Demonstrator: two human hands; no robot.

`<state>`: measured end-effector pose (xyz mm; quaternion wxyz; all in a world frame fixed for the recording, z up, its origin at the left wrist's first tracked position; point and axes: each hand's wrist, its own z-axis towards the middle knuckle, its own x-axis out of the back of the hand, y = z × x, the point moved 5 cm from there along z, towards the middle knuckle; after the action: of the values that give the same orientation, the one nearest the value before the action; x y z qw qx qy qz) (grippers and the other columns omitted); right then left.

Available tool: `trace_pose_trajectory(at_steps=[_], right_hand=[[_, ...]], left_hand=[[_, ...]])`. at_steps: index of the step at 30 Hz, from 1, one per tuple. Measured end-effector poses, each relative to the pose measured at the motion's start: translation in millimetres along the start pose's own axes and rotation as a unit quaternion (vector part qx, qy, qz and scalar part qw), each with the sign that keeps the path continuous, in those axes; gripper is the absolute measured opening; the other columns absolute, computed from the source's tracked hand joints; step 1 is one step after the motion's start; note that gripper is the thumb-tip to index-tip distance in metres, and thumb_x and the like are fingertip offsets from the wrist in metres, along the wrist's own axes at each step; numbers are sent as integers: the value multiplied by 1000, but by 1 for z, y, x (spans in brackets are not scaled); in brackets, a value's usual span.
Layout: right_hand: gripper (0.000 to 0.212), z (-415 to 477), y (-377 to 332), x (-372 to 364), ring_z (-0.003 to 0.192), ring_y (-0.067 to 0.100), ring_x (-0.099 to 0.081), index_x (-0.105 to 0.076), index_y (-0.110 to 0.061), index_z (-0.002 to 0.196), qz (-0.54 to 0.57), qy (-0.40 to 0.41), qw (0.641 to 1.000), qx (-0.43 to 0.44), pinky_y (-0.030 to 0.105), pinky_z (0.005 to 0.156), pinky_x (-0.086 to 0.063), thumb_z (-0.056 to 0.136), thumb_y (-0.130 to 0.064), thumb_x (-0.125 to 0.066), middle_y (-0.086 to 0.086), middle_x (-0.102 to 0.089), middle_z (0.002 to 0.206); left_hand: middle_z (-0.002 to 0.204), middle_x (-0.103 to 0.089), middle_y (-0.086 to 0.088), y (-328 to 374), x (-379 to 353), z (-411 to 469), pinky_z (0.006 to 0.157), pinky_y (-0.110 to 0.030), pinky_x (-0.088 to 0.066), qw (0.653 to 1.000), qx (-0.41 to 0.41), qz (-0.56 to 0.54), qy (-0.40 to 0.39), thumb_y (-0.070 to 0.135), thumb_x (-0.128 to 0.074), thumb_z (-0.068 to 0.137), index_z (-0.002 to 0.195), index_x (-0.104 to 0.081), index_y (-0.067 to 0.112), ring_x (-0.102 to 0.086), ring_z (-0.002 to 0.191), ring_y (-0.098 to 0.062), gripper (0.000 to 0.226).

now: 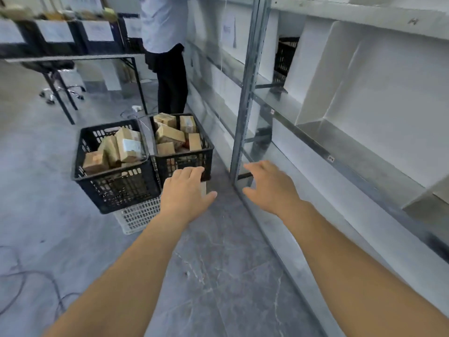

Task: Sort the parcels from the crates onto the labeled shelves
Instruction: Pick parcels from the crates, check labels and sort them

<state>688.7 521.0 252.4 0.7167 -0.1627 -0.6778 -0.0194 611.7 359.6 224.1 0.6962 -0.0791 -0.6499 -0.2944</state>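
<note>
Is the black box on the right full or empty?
Nearly full. The right black crate holds brown parcels piled up to its rim.

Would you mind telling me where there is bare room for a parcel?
The white shelf bay right of the metal upright is bare, as is the floor beneath both hands. Both black crates are crowded with parcels.

Two black crates [116,188] sit side by side on the floor – both full of brown parcels [170,136] – beside empty metal shelves [340,152].
</note>
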Motion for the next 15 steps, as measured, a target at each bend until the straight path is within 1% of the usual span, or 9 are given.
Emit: trace_pose_trajectory(at_steps=[4, 7, 10, 12, 15], right_hand=[[60, 52, -52, -18, 130, 23, -40, -33, -24, 147, -6, -21, 999, 47, 36, 98, -40, 93, -34, -55, 3, -41, 140], [59, 87, -85, -31, 131, 23, -38, -32, -25, 148, -2, -27, 996, 85, 38, 100, -40, 93, -33, -54, 2, -40, 142], [58, 121, -115, -48, 130, 22, -40, -33, -25, 147, 0, -37, 992, 118, 37, 97, -42, 93, -33, -54, 2, -40, 143], [57, 146, -132, -58, 129, 22, -42, -34, -25, 147, 3, -42, 989, 139, 37, 95, -43, 93, -33, -54, 2, -41, 142], [58, 189, -158, -71, 129, 23, -41, -34, -24, 147, 16, -46, 984, 169, 38, 97, -42, 93, -32, -54, 3, -40, 144]], left_hand=[[143, -43, 0, -63, 5, 15, 107, -41, -31, 999, 49, 4, 2, 53, -58, 86, 144, -33, 22, -37, 132, -24, 70], [144, -42, 0, -102, 8, 26, 108, -41, -29, 996, 85, -4, 8, 53, -58, 86, 145, -32, 22, -35, 133, -24, 71], [146, -40, 0, -134, 9, 37, 109, -40, -28, 993, 117, -8, 11, 53, -56, 87, 145, -31, 22, -34, 135, -23, 71], [145, -41, 0, -157, 9, 49, 109, -40, -28, 991, 135, -7, 12, 53, -56, 87, 145, -32, 22, -35, 134, -23, 70], [143, -43, 0, -192, 10, 74, 107, -40, -31, 987, 160, -2, 19, 54, -55, 87, 144, -33, 22, -36, 132, -24, 70]])
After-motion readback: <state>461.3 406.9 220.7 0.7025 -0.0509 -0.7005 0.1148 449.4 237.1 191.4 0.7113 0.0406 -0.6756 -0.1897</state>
